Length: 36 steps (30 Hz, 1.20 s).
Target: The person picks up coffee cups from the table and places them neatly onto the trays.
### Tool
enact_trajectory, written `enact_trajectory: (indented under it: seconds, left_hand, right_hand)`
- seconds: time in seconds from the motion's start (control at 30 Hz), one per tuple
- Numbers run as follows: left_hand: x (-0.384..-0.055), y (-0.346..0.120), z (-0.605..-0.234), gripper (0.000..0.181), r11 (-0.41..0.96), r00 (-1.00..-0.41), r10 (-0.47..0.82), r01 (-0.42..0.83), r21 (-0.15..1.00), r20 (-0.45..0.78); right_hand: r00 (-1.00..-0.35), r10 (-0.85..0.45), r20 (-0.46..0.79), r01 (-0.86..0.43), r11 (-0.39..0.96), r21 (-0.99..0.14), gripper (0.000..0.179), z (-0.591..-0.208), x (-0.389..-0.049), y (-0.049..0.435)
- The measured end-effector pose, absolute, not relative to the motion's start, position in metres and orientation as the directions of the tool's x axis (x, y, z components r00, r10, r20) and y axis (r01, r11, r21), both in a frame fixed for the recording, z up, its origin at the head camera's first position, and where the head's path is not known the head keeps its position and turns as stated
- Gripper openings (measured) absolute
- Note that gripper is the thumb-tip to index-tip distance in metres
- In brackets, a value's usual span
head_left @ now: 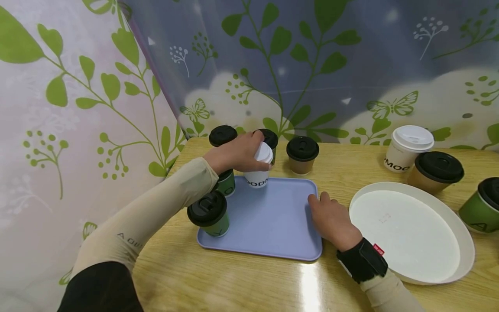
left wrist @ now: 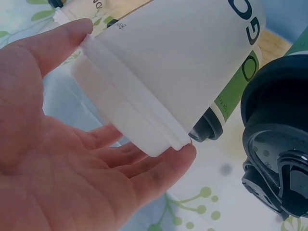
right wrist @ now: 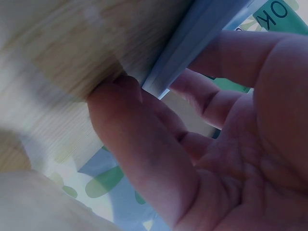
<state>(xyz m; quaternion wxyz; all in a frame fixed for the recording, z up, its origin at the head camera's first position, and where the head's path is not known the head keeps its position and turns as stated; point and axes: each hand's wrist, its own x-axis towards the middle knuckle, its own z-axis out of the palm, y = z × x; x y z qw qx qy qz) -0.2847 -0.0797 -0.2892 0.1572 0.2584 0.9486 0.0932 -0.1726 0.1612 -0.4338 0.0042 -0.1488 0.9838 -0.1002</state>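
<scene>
My left hand [head_left: 243, 152] holds a white paper cup [head_left: 257, 177] by its white lid [left wrist: 125, 96], thumb on one side and fingertips on the other. The cup is upright over the back left of the lavender tray [head_left: 273, 221]. Close beside it, partly behind the left forearm, is a green cup with a black lid [head_left: 226, 185]. Another green cup [head_left: 216, 226] with a black lid stands at the tray's front left. My right hand [head_left: 331, 219] grips the tray's right edge [right wrist: 187, 43], the rim lying between thumb and curled fingers.
Behind the tray stand black-lidded cups, among them a brown cup [head_left: 302, 158]. A round white tray [head_left: 405, 234] sits to the right. Around it are a white cup [head_left: 407, 149], a brown cup [head_left: 434, 173] and a green cup [head_left: 481, 208]. A patterned curtain [head_left: 296, 65] closes off the back.
</scene>
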Motion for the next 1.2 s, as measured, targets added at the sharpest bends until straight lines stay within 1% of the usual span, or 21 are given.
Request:
enact_trajectory:
  seconds: [0.23,0.43,0.7,1.03,1.2]
  left_hand:
    - [-0.282,-0.080,-0.293,0.077,0.858,-0.817,0.507,0.446,0.256,-0.274]
    - [-0.280,-0.082,-0.297,0.081,0.870,-0.818,0.487,0.423,0.255,-0.306]
    - [-0.279,-0.083,-0.301,0.079,0.866,-0.812,0.498,0.450,0.217,-0.304]
    - [-0.278,-0.083,-0.302,0.087,0.879,-0.813,0.477,0.443,0.177,-0.335]
    - [-0.278,-0.083,-0.304,0.090,0.882,-0.813,0.471,0.436,0.180,-0.343]
  right_hand:
    - [-0.958,-0.288,-0.008,-0.280,0.938,-0.206,0.013,-0.432,-0.174,0.161]
    - [-0.957,-0.289,-0.026,-0.278,0.938,-0.205,0.016,-0.435,-0.172,0.161]
    - [-0.956,-0.291,-0.020,-0.282,0.940,-0.192,0.017,-0.435,-0.172,0.160]
    - [-0.958,-0.285,-0.032,-0.274,0.943,-0.191,0.018,-0.433,-0.174,0.160]
    - [-0.958,-0.285,-0.032,-0.274,0.943,-0.192,0.018,-0.433,-0.174,0.160]
